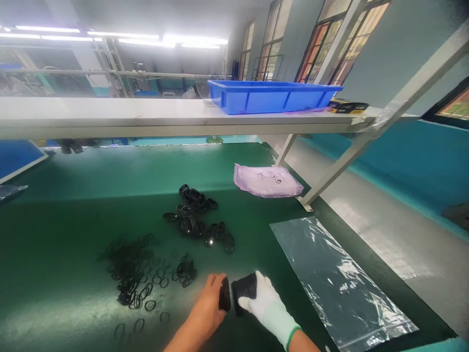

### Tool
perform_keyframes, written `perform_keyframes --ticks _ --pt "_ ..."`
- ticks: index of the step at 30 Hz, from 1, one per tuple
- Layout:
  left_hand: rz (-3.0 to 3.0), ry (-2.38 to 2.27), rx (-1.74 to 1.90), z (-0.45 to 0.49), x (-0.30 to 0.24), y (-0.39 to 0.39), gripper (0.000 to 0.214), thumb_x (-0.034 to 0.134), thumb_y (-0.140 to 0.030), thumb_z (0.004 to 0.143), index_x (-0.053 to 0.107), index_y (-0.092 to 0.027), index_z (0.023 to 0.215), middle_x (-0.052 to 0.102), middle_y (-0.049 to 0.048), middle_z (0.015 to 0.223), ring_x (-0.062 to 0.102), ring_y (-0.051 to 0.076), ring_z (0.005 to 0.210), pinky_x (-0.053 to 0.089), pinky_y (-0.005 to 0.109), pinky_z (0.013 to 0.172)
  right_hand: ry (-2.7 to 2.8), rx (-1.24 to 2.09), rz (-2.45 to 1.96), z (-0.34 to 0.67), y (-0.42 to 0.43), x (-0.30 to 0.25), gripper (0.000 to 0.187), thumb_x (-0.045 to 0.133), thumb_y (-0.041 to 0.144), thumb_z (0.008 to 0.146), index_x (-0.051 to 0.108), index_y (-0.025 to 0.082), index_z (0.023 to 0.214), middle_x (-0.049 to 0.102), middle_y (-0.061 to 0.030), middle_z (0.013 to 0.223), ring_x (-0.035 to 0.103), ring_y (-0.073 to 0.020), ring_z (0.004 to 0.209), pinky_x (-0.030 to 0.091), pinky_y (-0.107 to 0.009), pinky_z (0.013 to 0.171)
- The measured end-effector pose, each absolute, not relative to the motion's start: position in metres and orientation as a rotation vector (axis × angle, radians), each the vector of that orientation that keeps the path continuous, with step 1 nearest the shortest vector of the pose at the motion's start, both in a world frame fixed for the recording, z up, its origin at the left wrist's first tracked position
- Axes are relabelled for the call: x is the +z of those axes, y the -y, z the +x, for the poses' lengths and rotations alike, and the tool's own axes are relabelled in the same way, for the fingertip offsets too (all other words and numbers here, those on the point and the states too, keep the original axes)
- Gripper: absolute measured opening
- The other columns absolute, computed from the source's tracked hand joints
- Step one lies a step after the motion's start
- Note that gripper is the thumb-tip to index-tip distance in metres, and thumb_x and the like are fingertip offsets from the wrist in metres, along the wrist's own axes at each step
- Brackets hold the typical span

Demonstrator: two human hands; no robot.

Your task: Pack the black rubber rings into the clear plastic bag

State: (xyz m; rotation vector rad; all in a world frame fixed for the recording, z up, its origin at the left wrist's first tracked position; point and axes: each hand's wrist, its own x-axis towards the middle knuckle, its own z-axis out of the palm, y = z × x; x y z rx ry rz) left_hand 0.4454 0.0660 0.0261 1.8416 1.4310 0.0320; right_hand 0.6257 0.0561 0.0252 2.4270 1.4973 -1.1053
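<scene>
My bare left hand (209,304) is closed around a black ring-shaped part (224,295), held on edge. Close beside it, my right hand (269,303) in a white glove grips a short stack of black ribbed rings (245,292). A narrow gap shows between the two held things. To the left of my hands lies a small heap of thin black rings (186,270), with a wider scatter of thin black rings (134,269) further left. Beyond my hands, several thicker glossy black rings (190,226) lie in loose clusters on the green table (73,234).
A clear plastic bag (337,278) lies flat on the right. Behind it sits a pink plastic package (268,181) by the shelf's metal leg (330,168). Above the table's back runs a white shelf (110,110) bearing a blue bin (271,98). A blue board (16,159) stands far left.
</scene>
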Motion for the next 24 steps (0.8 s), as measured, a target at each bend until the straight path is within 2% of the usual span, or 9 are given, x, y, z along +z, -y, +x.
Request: perform_keyframes --ticks 2,6,9,12,15,19,24 --pt "1.747 -1.383 0.129 0.444 0.021 -0.056 0.081 0.058 -0.004 0.059 0.036 -0.023 0.135 0.04 0.0055 0.138 0.048 0.018 0.12 0.037 0.022 0.101 -1.516 -1.099 2.435 0.625 -0.056 0.026 0.097 0.064 0.038 0.062 0.021 0.005 0.142 0.034 -0.0206 0.141 0.037 -0.0308 0.128 0.033 -0.036 0.102" --pt "1.565 -1.366 0.279 0.45 0.008 -0.045 0.081 0.06 -0.003 0.056 0.04 -0.021 0.133 0.038 0.0061 0.141 0.038 0.022 0.127 0.027 0.03 0.109 -1.522 -1.093 2.444 0.624 -0.055 0.027 0.095 0.064 0.036 0.062 0.023 0.005 0.142 0.036 -0.0209 0.139 0.039 -0.0303 0.127 0.034 -0.035 0.101" --pt "1.515 -1.349 0.35 0.453 0.0 -0.041 0.08 0.06 -0.003 0.056 0.041 -0.023 0.131 0.038 0.0052 0.141 0.043 0.021 0.122 0.031 0.031 0.107 -1.514 -1.082 2.447 0.624 -0.055 0.027 0.094 0.064 0.037 0.063 0.023 0.005 0.142 0.037 -0.021 0.138 0.038 -0.0311 0.128 0.036 -0.035 0.099" --pt "1.502 -1.358 0.406 0.452 -0.004 -0.04 0.079 0.061 -0.003 0.055 0.043 -0.023 0.129 0.045 0.0046 0.136 0.048 0.02 0.116 0.035 0.031 0.103 -1.52 -1.08 2.441 0.623 -0.054 0.029 0.094 0.064 0.038 0.064 0.023 0.005 0.142 0.037 -0.0203 0.138 0.037 -0.0299 0.129 0.034 -0.033 0.1" --pt "1.495 -1.369 0.373 0.452 -0.005 -0.041 0.076 0.062 -0.004 0.056 0.044 -0.022 0.128 0.047 0.0057 0.133 0.05 0.021 0.114 0.037 0.03 0.101 -1.497 -1.068 2.448 0.618 -0.052 0.032 0.098 0.063 0.04 0.066 0.015 0.006 0.144 0.036 -0.0197 0.14 0.034 -0.03 0.13 0.032 -0.035 0.102" --pt "1.536 -1.358 0.317 0.453 -0.008 -0.044 0.075 0.065 -0.006 0.056 0.045 -0.018 0.128 0.045 0.0083 0.136 0.046 0.022 0.118 0.034 0.032 0.105 -1.444 -1.015 2.479 0.606 -0.047 0.036 0.108 0.062 0.045 0.065 0.002 0.005 0.145 0.031 -0.0219 0.143 0.03 -0.0338 0.132 0.029 -0.041 0.103" --pt "1.556 -1.325 0.306 0.45 -0.006 -0.046 0.081 0.065 -0.008 0.056 0.041 -0.022 0.132 0.039 0.007 0.14 0.044 0.023 0.122 0.034 0.033 0.105 -1.434 -0.962 2.502 0.594 -0.046 0.038 0.107 0.061 0.043 0.065 0.003 0.004 0.145 0.033 -0.0212 0.141 0.03 -0.0349 0.131 0.029 -0.04 0.103"
